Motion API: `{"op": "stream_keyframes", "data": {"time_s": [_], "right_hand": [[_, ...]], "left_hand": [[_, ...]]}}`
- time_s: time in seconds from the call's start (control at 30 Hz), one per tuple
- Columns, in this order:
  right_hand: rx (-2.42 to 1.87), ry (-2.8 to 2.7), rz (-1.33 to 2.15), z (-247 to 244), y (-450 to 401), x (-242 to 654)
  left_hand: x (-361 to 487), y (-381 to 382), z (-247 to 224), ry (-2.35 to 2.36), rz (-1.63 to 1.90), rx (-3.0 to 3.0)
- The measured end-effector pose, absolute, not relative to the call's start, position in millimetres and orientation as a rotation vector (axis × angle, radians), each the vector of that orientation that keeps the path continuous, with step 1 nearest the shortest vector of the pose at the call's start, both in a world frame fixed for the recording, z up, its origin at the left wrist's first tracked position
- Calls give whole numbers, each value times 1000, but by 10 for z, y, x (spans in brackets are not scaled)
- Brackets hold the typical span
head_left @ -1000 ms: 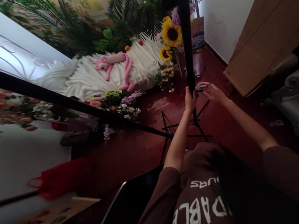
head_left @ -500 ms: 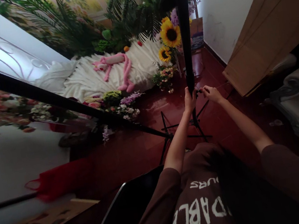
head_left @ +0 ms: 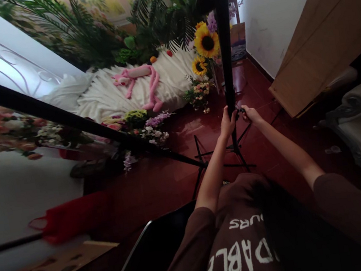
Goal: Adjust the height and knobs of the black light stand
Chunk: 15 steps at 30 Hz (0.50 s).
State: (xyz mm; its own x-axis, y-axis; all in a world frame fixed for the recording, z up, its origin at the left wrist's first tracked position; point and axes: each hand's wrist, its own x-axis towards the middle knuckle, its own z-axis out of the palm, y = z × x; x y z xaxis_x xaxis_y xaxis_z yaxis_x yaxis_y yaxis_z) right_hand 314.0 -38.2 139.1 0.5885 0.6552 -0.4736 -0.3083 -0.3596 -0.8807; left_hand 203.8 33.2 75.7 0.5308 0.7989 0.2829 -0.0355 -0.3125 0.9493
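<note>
A tall black stand pole [head_left: 227, 65] rises in front of me from a tripod base [head_left: 235, 147] on the dark red floor. My left hand [head_left: 229, 122] is wrapped round the pole low down. Just to its right, my right hand [head_left: 250, 114] has its fingers closed on a small black knob [head_left: 241, 110] that sticks out from the pole. A second black pole [head_left: 98, 132] slants from the upper left down to its own base [head_left: 203, 164], left of my left forearm.
A pink plush toy [head_left: 139, 73] lies on white cloth [head_left: 172, 82] beyond the stands. Sunflowers [head_left: 206, 43] stand behind the upright pole. A cardboard panel [head_left: 310, 48] leans at the right; a red bag [head_left: 67, 219] is at the left.
My right hand has shifted slightly left and its fingers have curled further at the knob. My left hand stays on the pole, its wrist slightly further left.
</note>
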Motion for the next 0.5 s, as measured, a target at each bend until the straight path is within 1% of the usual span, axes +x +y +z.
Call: {"op": "stream_keyframes", "data": {"time_s": [0.1, 0.2, 0.3, 0.37, 0.43, 0.5], "right_hand": [[-1642, -322, 835, 1249, -447, 3030], [-1657, -395, 740, 1067, -543, 2883], [-1673, -475, 816, 914, -615, 2691], [-1678, -528, 896, 844, -610, 2535], [-1666, -583, 987, 793, -550, 2358], [-1639, -634, 1060, 760, -446, 2164]], "left_hand": [[1734, 292, 608, 601, 874, 1673], [1211, 192, 311, 795, 826, 1621], [580, 68, -7, 1086, 857, 1485], [188, 22, -145, 1264, 965, 1351], [-142, 43, -187, 1401, 1117, 1225], [-404, 136, -133, 1497, 1291, 1145]]}}
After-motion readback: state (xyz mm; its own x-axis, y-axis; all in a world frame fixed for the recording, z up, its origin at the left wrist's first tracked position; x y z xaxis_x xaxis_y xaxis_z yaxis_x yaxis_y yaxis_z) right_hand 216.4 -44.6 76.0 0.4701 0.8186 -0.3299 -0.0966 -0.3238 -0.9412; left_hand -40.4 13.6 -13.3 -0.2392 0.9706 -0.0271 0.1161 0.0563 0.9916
